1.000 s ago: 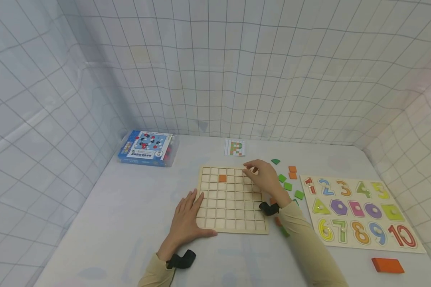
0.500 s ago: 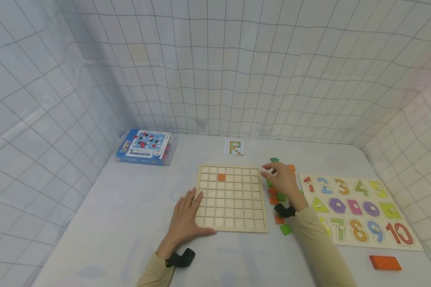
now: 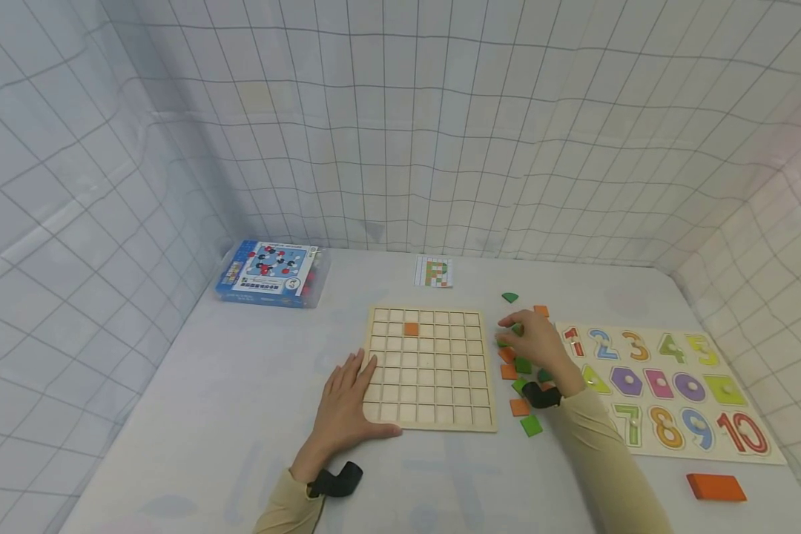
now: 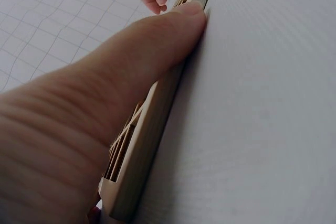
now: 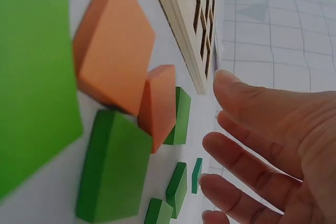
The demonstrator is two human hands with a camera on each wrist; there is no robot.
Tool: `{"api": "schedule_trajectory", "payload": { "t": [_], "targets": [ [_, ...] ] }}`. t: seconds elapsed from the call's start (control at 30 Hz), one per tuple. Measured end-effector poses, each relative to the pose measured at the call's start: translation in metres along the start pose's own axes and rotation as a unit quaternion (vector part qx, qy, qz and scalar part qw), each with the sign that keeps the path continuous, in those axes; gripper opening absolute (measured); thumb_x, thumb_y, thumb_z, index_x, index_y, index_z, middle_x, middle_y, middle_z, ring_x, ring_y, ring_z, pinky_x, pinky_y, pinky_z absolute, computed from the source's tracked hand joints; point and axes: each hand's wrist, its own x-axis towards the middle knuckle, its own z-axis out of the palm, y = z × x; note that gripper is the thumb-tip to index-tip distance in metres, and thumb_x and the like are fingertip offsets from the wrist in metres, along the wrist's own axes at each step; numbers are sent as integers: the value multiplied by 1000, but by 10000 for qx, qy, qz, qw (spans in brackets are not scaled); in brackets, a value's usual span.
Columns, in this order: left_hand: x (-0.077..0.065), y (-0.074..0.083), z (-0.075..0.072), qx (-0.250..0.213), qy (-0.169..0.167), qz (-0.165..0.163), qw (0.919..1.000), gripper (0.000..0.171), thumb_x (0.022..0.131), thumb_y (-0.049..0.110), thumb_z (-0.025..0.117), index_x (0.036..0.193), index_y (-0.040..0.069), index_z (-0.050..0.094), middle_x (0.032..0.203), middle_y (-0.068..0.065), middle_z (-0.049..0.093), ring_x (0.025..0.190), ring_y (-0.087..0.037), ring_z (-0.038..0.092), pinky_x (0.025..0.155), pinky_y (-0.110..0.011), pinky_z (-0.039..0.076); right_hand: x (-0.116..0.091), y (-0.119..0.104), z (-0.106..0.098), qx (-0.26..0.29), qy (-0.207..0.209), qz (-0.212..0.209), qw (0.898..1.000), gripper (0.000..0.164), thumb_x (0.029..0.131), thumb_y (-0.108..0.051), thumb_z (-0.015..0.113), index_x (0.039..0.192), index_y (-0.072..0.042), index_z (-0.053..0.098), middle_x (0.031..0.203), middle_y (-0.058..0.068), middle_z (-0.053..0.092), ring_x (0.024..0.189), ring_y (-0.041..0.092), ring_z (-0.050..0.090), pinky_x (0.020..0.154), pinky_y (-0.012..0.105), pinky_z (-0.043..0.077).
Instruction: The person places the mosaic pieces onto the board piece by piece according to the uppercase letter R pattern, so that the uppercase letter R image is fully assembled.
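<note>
A pale wooden grid board (image 3: 434, 378) lies on the table, one orange square tile (image 3: 411, 329) in a cell of its second row. My left hand (image 3: 343, 411) rests spread at the board's near left corner; in the left wrist view its thumb (image 4: 157, 35) lies along the front rim. Right of the board, my right hand (image 3: 539, 343) hovers over loose tiles with its thumb and fingers apart, holding nothing. Below those fingers, the right wrist view has orange tiles (image 5: 118, 45) and green tiles (image 5: 115, 166) close up. A dark green quarter-round piece (image 3: 510, 297) lies beyond the hand.
A printed card with a coloured grid pattern (image 3: 434, 272) lies behind the board. At the back left is a blue boxed set (image 3: 270, 274). A number and shape puzzle board (image 3: 674, 400) covers the right side, with an orange block (image 3: 716, 487) in front of it.
My right hand has moved right, from above the board's far right corner to over the loose tiles. My left hand stays at the board's corner.
</note>
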Motion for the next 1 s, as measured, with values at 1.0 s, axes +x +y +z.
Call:
{"api": "schedule_trajectory", "payload": {
  "t": [1.0],
  "targets": [
    [0,-1,2,53,67,18,10000,122,53,64,81,148,5,31,154,-17,20,141,-32,13,111,-50,12,4,2,-3,-640,-479,141,9967,19,81,-18,76,96,-5,74,104,13,65,93,30,60,73,44,51]
  ]
}}
